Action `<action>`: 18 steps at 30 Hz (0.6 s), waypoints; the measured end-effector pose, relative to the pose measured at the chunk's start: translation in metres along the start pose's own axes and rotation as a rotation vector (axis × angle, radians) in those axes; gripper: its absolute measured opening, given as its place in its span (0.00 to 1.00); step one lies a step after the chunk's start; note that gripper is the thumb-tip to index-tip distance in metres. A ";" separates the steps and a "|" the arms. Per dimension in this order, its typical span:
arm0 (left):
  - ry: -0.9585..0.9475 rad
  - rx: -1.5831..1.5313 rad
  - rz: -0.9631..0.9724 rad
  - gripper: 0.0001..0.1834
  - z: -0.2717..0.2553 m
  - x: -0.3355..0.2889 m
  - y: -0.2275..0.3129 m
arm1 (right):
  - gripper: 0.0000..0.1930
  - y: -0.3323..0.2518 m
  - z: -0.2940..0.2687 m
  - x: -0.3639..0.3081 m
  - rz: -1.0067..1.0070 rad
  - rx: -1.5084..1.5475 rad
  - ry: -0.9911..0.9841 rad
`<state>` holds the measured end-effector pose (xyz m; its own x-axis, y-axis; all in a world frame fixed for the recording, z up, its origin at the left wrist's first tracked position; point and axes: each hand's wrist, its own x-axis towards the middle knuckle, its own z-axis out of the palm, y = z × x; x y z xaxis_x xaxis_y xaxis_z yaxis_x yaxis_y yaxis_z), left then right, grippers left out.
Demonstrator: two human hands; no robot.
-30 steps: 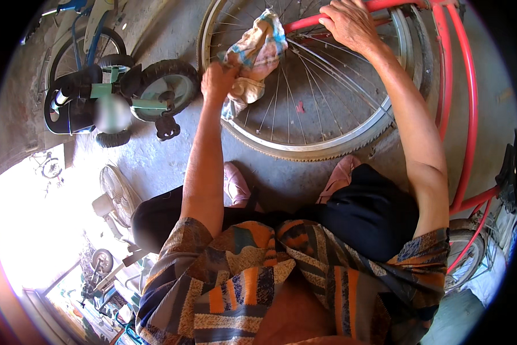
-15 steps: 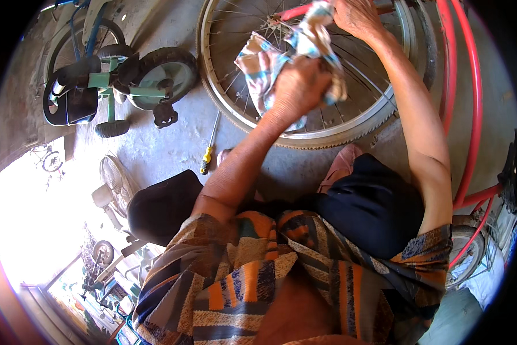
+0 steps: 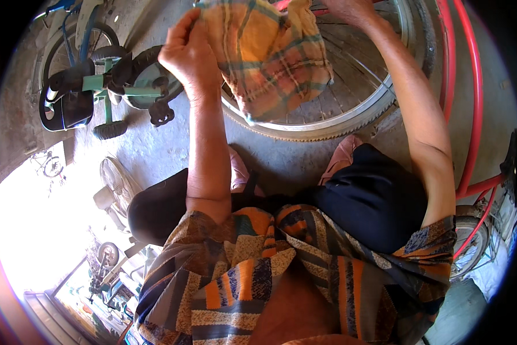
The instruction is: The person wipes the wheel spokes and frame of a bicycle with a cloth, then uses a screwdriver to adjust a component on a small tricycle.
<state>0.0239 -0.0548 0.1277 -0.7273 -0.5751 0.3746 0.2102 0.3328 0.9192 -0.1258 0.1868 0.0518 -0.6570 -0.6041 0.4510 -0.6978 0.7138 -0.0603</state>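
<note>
A plaid cloth (image 3: 278,63) in orange, green and cream hangs spread out over a spoked bicycle wheel (image 3: 350,118). My left hand (image 3: 192,54) is closed on the cloth's left edge, out to the left of the tyre. At the top edge of the view my right hand (image 3: 353,10) is closed around a red bicycle tube (image 3: 320,11) that crosses the wheel; its fingertips are partly cut off. The cloth covers the wheel's hub and much of its left side.
A small green-framed cycle (image 3: 137,91) with black wheels lies at the left. Long red tubes (image 3: 474,115) curve along the right. A standing fan (image 3: 116,178) and a black seat-like shape (image 3: 155,210) are at lower left. My feet (image 3: 341,155) are near the tyre.
My left hand has swung up and left, and the bunched cloth is now spread open. My right hand has barely moved. The yellow-handled screwdriver on the floor is now hidden behind my left forearm.
</note>
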 end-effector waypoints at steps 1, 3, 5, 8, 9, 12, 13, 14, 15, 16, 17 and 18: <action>-0.064 -0.161 0.081 0.12 0.001 -0.002 0.017 | 0.11 0.000 0.000 0.001 -0.006 0.006 0.002; -0.270 0.038 0.249 0.14 0.009 -0.014 0.042 | 0.11 -0.001 -0.001 0.002 -0.013 0.017 0.010; -0.727 0.153 -0.103 0.17 0.014 -0.049 0.058 | 0.10 -0.003 -0.004 0.002 -0.012 0.026 0.012; -1.285 0.037 0.073 0.15 0.036 -0.084 0.046 | 0.09 -0.006 -0.006 0.000 0.010 0.056 0.078; -1.461 0.088 0.126 0.15 0.039 -0.091 0.038 | 0.09 -0.006 -0.007 0.000 0.003 0.058 0.094; -1.281 0.058 -0.033 0.11 0.034 -0.078 0.004 | 0.10 -0.006 -0.007 0.000 -0.008 0.037 0.093; -1.173 0.138 -0.124 0.09 0.030 -0.066 -0.009 | 0.10 -0.006 -0.007 0.000 -0.005 0.037 0.083; -1.041 0.303 -0.081 0.08 0.025 -0.054 -0.023 | 0.10 -0.006 -0.007 0.000 -0.005 0.038 0.075; -0.885 0.316 -0.334 0.09 0.020 -0.043 -0.037 | 0.10 -0.006 -0.007 0.000 -0.005 0.040 0.067; -0.777 0.347 -0.302 0.09 0.013 -0.032 -0.052 | 0.10 -0.006 -0.007 0.000 -0.005 0.037 0.063; -0.672 0.507 -0.242 0.11 0.008 -0.023 -0.067 | 0.11 -0.006 -0.007 0.000 -0.002 0.033 0.056; -0.566 0.663 -0.004 0.13 0.001 -0.020 -0.079 | 0.11 -0.005 -0.007 -0.001 0.003 0.027 0.048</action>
<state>0.0214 -0.0693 0.0473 -0.9796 -0.1782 0.0933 -0.0887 0.7990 0.5948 -0.1197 0.1859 0.0577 -0.6451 -0.5841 0.4926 -0.7039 0.7052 -0.0856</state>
